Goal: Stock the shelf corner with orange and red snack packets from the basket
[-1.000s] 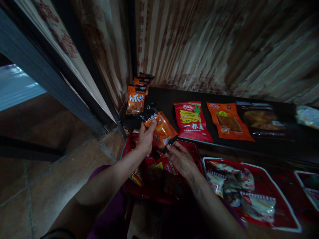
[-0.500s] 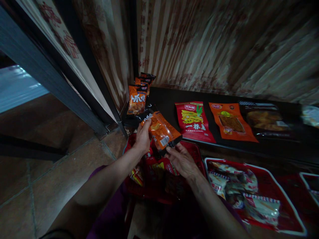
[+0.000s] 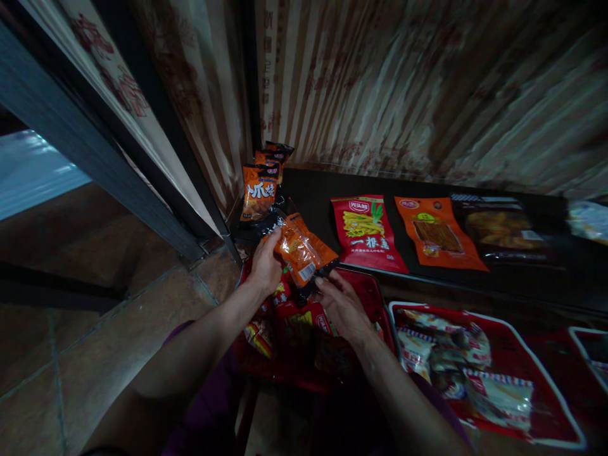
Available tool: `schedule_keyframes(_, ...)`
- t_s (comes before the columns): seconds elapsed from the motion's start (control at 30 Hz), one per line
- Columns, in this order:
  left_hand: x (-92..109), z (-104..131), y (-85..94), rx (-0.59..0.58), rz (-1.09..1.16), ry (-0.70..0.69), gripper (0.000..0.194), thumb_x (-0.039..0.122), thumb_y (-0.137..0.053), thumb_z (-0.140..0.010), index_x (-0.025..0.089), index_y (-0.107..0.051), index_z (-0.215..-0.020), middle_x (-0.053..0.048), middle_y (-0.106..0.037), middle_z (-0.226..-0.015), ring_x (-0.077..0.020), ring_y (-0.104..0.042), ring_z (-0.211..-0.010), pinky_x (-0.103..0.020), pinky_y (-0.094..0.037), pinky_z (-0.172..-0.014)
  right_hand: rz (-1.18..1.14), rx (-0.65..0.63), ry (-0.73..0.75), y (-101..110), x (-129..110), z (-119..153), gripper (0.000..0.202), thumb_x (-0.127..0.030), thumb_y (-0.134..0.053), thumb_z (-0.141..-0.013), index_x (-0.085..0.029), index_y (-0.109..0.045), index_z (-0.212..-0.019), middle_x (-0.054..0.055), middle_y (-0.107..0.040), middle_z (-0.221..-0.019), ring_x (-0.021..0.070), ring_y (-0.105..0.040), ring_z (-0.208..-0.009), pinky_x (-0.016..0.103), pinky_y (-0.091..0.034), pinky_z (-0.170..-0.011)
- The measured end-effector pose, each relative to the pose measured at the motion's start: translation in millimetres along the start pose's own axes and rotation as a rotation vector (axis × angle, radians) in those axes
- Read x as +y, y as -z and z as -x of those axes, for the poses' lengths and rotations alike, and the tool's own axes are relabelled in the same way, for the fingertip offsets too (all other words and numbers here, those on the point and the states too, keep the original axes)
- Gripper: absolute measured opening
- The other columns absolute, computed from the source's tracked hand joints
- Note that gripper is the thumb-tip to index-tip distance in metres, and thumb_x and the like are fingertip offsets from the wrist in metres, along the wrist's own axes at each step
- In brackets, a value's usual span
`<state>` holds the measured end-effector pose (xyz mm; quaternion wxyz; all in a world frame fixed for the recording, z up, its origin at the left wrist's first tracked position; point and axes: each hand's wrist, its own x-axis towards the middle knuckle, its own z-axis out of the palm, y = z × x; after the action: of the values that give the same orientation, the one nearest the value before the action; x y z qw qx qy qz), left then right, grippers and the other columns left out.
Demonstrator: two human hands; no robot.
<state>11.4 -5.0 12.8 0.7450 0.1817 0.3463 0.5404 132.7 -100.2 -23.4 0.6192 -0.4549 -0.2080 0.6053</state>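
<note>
Left hand [image 3: 266, 263] and right hand [image 3: 344, 305] hold an orange packet [image 3: 304, 247]

1. Most fingers of your left hand [image 3: 266, 263] are hidden behind the orange packet [image 3: 306, 250], and you cannot tell how many packets are bunched there.
2. Your right hand [image 3: 346, 307] blocks part of the red basket [image 3: 369, 288], whose near end is too dark for you to make out.
3. The front corner packet [image 3: 259, 195] partly covers the rear orange packets [image 3: 278, 151].
4. Your view's right edge cuts off a pale packet [image 3: 589, 220] and a white-rimmed basket [image 3: 584, 330].
</note>
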Motion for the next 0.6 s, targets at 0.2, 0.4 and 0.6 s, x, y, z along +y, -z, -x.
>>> schedule_keyframes(0.2, -3, 1, -1.1, -0.038, -0.018, -0.01, 0.031, 0.038, -0.074, -0.066, 0.016, -0.067, -0.087, -0.002, -0.071, -0.087, -0.0167, -0.064, -0.082, -0.031, -0.046, -0.085, -0.068, 0.14, -0.038, 0, -9, -2, 0.027, -0.034, -0.084, -0.059, -0.022, -0.068, -0.077, -0.002, -0.071, -0.077, 0.0131, -0.064, -0.065, 0.026, -0.055, -0.058)
schedule_keyframes(0.4, -2, 1, -0.6, -0.07, 0.004, 0.057, 0.025, 0.036, -0.068, -0.072, 0.017, -0.068, -0.088, -0.002, -0.071, -0.085, -0.0167, -0.064, -0.081, -0.031, -0.046, -0.086, -0.038, 0.155, 0.024, -2, -9, -3, 0.036, -0.034, -0.087, -0.054, -0.024, -0.071, -0.085, -0.002, -0.072, -0.087, 0.0127, -0.065, -0.074, 0.024, -0.054, -0.066)
schedule_keyframes(0.6, 2, 2, -1.6, -0.067, 0.046, 0.173, 0.027, 0.038, -0.054, -0.082, 0.016, -0.068, -0.088, -0.003, -0.072, -0.083, -0.0169, -0.065, -0.08, -0.032, -0.047, -0.089, 0.099, 0.097, 0.098, 0, -8, -3, 0.031, -0.032, -0.085, -0.057, -0.026, -0.07, -0.083, -0.005, -0.071, -0.078, 0.0118, -0.062, -0.068, 0.025, -0.05, -0.063)
